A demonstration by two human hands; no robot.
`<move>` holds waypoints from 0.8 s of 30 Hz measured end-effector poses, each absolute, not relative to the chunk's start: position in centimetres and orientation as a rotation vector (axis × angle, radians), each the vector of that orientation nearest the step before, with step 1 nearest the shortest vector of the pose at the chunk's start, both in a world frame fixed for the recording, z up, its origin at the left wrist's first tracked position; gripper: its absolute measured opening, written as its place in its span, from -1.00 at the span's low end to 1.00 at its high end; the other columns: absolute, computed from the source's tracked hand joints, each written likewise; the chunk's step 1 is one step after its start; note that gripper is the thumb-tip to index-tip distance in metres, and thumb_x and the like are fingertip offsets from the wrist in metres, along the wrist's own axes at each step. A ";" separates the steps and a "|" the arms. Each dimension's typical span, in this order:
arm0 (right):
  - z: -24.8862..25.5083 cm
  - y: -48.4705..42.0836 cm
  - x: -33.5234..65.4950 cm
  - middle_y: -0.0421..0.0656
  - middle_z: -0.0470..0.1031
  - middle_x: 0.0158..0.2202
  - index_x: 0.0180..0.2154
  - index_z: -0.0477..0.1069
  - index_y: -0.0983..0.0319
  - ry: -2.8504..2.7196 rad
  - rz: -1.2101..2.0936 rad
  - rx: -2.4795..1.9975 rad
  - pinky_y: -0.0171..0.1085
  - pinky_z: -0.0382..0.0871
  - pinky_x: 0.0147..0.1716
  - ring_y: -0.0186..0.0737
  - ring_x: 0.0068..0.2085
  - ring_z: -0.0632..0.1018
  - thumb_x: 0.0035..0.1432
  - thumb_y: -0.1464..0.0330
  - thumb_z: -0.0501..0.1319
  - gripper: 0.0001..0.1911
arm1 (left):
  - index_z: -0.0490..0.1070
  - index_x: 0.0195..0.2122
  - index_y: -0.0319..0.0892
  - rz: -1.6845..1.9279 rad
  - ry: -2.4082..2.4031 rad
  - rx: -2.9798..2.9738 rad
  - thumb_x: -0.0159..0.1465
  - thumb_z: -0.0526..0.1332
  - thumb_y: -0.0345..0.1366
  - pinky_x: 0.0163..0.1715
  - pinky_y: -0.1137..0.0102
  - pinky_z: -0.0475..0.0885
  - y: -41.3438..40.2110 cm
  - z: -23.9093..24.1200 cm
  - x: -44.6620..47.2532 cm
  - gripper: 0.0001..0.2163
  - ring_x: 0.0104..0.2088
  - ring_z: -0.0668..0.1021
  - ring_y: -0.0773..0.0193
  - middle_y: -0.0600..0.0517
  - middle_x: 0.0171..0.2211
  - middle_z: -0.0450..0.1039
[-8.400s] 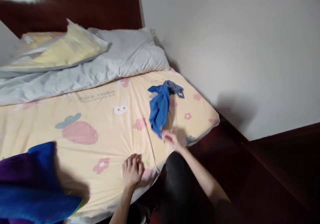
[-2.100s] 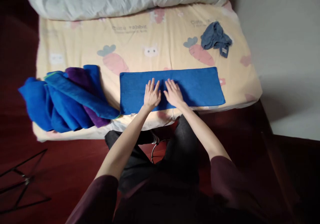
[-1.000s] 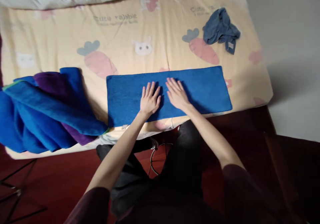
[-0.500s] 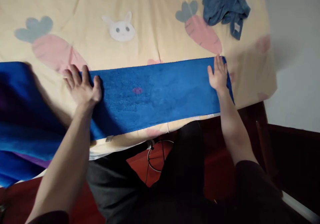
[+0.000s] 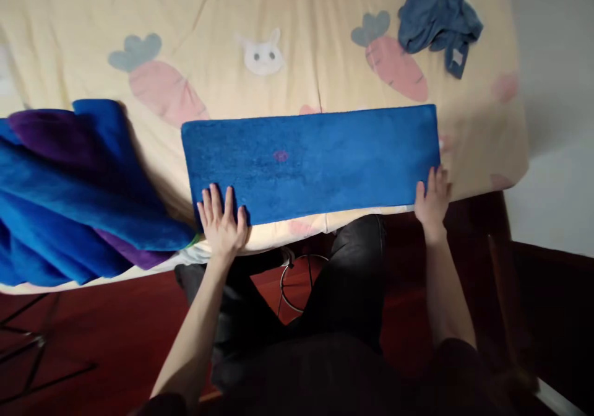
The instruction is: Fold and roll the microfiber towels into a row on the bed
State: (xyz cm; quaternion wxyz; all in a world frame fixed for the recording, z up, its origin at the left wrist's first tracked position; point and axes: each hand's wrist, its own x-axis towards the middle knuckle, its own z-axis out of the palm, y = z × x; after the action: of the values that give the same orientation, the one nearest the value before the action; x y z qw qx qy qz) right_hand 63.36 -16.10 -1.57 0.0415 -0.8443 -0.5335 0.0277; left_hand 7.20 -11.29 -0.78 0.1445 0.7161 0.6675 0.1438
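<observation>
A blue towel (image 5: 315, 162) lies flat as a long strip along the near edge of the cloth-covered table, with a small reddish mark left of its middle. My left hand (image 5: 223, 221) rests open on its near left corner, fingers spread and pointing away from me. At the near right corner, my right hand (image 5: 432, 196) also lies open, its fingers on the towel's right edge. Neither hand grips the fabric.
Left of the towel is a heap of blue and purple towels (image 5: 88, 187). A crumpled grey-blue cloth (image 5: 439, 17) with a white label lies at the back right. The tablecloth (image 5: 306, 44) shows carrots and a rabbit. A white wall (image 5: 557, 125) stands at right.
Both hands have slid nearer to me, from the towel's far part and left end to its near corners. The towel's left end now lies straighter. The view has shifted left.
</observation>
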 end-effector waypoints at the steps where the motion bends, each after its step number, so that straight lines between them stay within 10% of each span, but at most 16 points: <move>1: -1.7 -17.3 64.6 0.12 0.01 0.64 0.60 0.06 0.26 -1.570 0.086 -2.631 0.33 0.00 0.55 0.13 0.64 0.05 0.58 0.17 -0.16 -0.30 | 0.11 0.61 -0.21 0.424 1.969 2.025 0.56 0.04 -0.06 0.60 -0.19 -0.15 -12.9 -1.0 6.8 -0.34 0.65 -0.13 -0.18 -0.21 0.66 -0.19; 9: 1.7 -18.2 62.6 0.38 -0.06 0.61 0.53 0.11 0.50 -1.061 0.090 -2.625 0.50 -0.06 0.50 0.36 0.63 0.02 0.46 0.24 0.04 -0.23 | 0.07 0.58 -0.47 0.427 2.058 1.918 0.55 0.01 -0.03 0.54 -0.31 0.01 -20.3 -1.1 5.6 -0.27 0.61 0.00 -0.40 -0.51 0.60 -0.15; 17: 3.2 -20.4 41.1 0.06 0.01 0.64 0.50 0.26 0.23 -1.962 0.488 -1.773 0.30 -0.10 0.59 0.15 0.64 0.04 0.49 0.20 0.11 -0.35 | 0.15 0.57 -0.30 0.395 1.699 2.005 0.42 0.13 -0.22 0.56 -0.13 0.18 -32.3 -3.1 6.8 -0.30 0.61 0.07 -0.25 -0.35 0.62 -0.05; 24: 1.0 -22.1 34.5 0.14 0.50 0.37 0.04 0.59 0.22 -1.511 0.835 -1.772 0.21 0.12 0.55 0.16 0.48 0.39 0.34 0.33 0.23 -0.71 | 0.28 0.50 -0.20 0.374 1.513 1.907 0.40 0.15 -0.22 0.51 -0.06 0.31 -37.6 -2.5 6.2 -0.37 0.54 0.29 -0.18 -0.33 0.57 0.10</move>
State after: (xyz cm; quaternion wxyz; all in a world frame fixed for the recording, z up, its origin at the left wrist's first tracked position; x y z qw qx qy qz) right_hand 34.54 -22.10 1.04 0.3276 -0.6768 -0.5770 0.3189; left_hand 6.20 -37.60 -2.53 0.3328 0.7302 0.5793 0.1434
